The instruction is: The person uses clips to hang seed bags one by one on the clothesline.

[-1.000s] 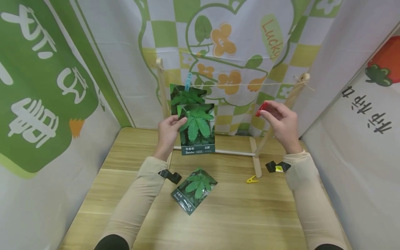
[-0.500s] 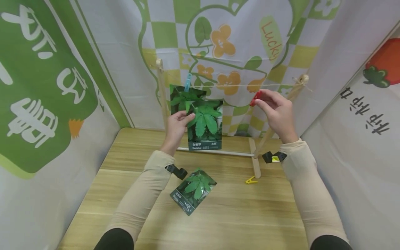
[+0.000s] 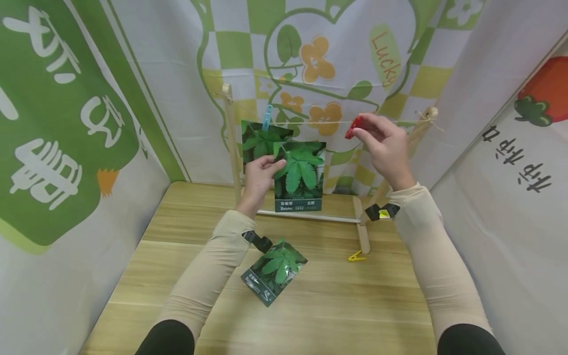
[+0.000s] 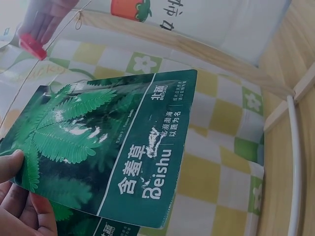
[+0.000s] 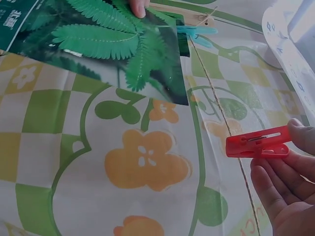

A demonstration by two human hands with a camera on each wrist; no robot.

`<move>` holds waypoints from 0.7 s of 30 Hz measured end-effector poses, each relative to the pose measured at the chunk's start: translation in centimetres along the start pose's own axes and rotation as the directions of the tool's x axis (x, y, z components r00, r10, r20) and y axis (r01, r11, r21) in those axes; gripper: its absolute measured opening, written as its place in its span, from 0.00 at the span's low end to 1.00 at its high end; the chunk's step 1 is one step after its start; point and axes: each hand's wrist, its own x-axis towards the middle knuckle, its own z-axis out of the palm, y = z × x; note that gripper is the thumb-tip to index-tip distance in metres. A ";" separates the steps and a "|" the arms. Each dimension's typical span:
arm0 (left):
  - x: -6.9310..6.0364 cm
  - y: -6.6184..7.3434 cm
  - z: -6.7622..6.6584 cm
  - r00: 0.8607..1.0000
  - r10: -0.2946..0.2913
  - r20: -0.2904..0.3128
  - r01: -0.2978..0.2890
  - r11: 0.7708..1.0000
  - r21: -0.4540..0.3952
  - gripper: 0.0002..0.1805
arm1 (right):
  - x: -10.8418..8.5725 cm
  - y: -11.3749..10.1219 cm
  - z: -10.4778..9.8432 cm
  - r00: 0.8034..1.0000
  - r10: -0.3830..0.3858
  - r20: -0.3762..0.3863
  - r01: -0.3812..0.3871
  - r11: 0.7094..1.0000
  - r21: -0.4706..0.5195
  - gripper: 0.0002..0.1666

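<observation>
My left hand [image 3: 259, 181] pinches the left edge of a green seed packet [image 3: 300, 177] with a leaf picture, upright in front of the line. In the left wrist view the packet [image 4: 93, 147] fills the middle, thumb on its face. My right hand [image 3: 385, 148] pinches a red clothespin [image 3: 353, 127] by its handle end, close to the string [image 3: 328, 122]. Seen from the right wrist, the clothespin [image 5: 258, 143] has its nose by the string [image 5: 214, 91]; whether they touch I cannot tell. Behind the held packet, another packet [image 3: 255, 140] hangs from a blue clothespin [image 3: 267, 117].
A third seed packet [image 3: 275, 271] lies on the wooden table [image 3: 346, 305]. Near the foot of the wooden rack [image 3: 361, 229] lies a yellow clothespin [image 3: 357, 256]. A white rod [image 3: 330, 217] joins the rack's feet. Behind it hangs a patterned curtain [image 3: 239, 49].
The left hand has carried its packet to the right and slightly up, uncovering more of the left rack post. The right hand has moved left and up with the red clothespin, closer to the string.
</observation>
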 end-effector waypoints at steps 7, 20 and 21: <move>0.3 0.3 0.7 1.000 -0.004 0.006 0.004 1.000 0.014 0.24 | 1.4 -0.8 0.4 1.000 -0.013 0.005 0.013 1.000 0.011 0.16; 0.6 0.5 2.1 0.999 -0.024 0.030 0.024 1.000 -0.014 0.26 | 4.3 -0.9 3.0 0.995 -0.093 -0.031 0.093 0.996 -0.006 0.09; 0.7 0.5 2.2 0.999 -0.021 0.031 0.021 1.000 -0.015 0.26 | 4.5 -0.9 3.2 0.994 -0.104 -0.019 0.104 0.995 -0.013 0.09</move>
